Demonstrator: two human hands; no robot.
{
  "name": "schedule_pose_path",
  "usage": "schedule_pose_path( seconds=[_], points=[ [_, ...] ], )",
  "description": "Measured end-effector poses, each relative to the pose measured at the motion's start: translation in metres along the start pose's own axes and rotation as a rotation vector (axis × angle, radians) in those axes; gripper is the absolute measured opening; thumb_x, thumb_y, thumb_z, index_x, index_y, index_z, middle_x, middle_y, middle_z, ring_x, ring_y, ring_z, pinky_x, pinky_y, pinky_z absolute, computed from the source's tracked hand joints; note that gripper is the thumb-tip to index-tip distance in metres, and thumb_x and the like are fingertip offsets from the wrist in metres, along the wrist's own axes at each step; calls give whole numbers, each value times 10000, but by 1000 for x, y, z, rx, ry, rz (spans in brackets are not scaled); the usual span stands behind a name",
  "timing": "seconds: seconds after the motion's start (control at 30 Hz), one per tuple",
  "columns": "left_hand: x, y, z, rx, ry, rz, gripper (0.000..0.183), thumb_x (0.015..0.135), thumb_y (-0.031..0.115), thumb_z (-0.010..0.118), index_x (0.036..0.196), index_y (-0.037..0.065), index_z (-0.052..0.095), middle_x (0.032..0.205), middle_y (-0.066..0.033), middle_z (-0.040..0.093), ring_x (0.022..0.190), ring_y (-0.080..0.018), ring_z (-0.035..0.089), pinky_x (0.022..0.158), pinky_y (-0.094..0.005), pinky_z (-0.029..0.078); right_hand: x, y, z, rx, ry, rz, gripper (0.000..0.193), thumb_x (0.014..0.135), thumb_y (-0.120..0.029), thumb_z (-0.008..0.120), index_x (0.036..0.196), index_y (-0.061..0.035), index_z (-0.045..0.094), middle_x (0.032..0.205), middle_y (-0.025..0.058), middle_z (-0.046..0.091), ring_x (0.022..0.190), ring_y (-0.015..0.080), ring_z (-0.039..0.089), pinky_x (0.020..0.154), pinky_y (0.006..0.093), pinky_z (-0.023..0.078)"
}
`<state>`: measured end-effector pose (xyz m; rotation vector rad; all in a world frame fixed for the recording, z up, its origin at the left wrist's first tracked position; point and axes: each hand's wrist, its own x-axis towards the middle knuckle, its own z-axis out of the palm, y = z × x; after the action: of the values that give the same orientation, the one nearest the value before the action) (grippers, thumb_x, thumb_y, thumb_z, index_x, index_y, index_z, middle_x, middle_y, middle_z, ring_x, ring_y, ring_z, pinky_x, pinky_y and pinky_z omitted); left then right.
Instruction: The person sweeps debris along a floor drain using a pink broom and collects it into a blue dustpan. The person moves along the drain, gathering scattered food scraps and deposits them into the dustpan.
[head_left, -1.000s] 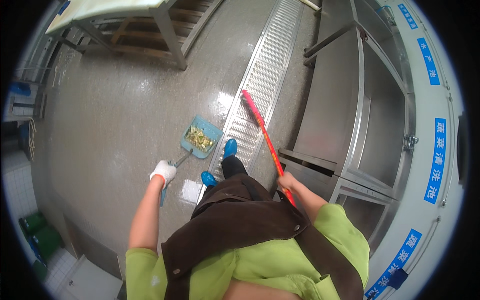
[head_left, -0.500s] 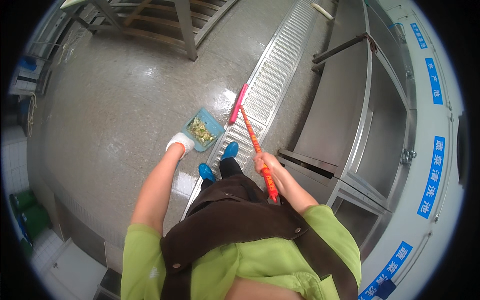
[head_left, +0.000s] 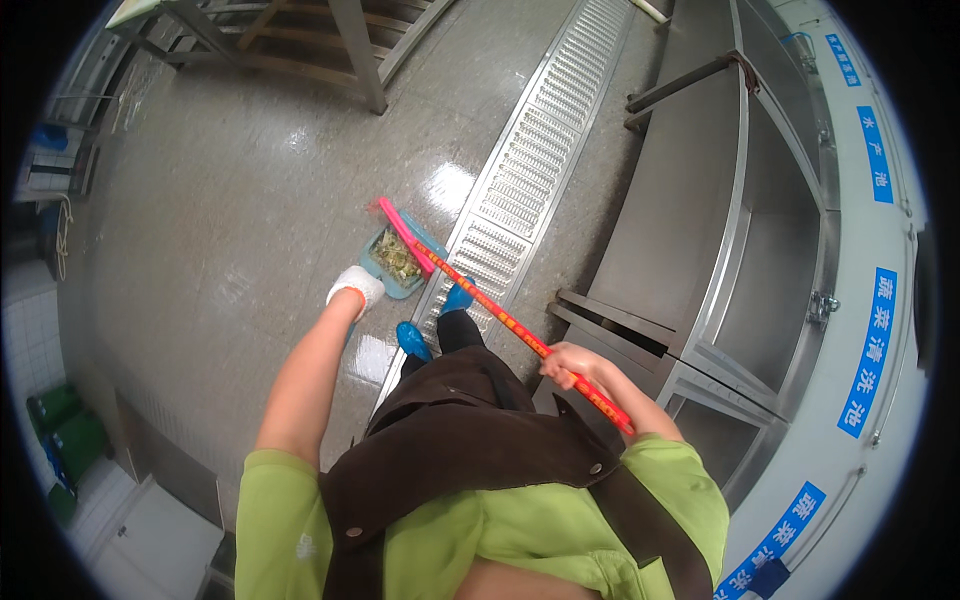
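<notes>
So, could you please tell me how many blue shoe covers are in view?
2: one blue shoe cover on the floor beside the drain grate, the other blue shoe cover on the grate, both just below the dustpan. Neither looks hidden.

Probably a commercial kitchen: steel sinks [head_left: 770, 250], floor drain grate [head_left: 540, 150].

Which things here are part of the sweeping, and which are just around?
In use: broom in right hand; dustpan with green scraps, held by gloved left hand.
Just around: floor drain grate, steel sinks, table legs, green bins.
</notes>
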<state>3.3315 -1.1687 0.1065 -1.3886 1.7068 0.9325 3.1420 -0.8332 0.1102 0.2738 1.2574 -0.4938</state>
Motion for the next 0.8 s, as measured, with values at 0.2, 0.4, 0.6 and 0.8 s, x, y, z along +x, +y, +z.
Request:
schedule_pose_path(
  seconds=[0.2, 0.4, 0.6, 0.8],
  points=[
    [-2, 0, 4, 23, 34, 28, 329, 648, 169, 475, 901, -23, 566, 976, -221, 517, 950, -328, 488, 780, -338, 406, 20, -30, 13, -114, 270, -137, 182, 659, 8, 473, 526, -53, 365, 412, 13, 353, 307, 96, 354, 269, 244, 287],
    [2, 1, 11, -24, 23, 4, 312, 654, 161, 469, 881, -27, 569, 939, -215, 538, 912, -324, 516, 750, -342, 416, 76, -5, 75, 297, -61, -42, 111, 703, -11, 437, 595, -16, 410, 433, 28, 383, 331, 124, 371, 316, 265, 341],
    [-13, -24, 11, -39, 26, 88, 242, 677, 103, 452, 796, -85, 547, 689, -190, 548, 620, -269, 543, 523, -348, 409, 2, 32, -24, 789, -523, 113, 258, 772, -108, 429, 533, -99, 331, 422, -29, 356, 293, 42, 327, 247, 160, 254],
    [-49, -97, 19, -164, -15, -26, 292, 658, 77, 434, 892, -64, 537, 711, -201, 559, 578, -256, 568, 505, -349, 442, -17, 2, -44, 768, -54, -141, 207, 767, -92, 478, 604, -107, 350, 442, -37, 360, 306, 29, 304, 257, 145, 246]
  ],
)
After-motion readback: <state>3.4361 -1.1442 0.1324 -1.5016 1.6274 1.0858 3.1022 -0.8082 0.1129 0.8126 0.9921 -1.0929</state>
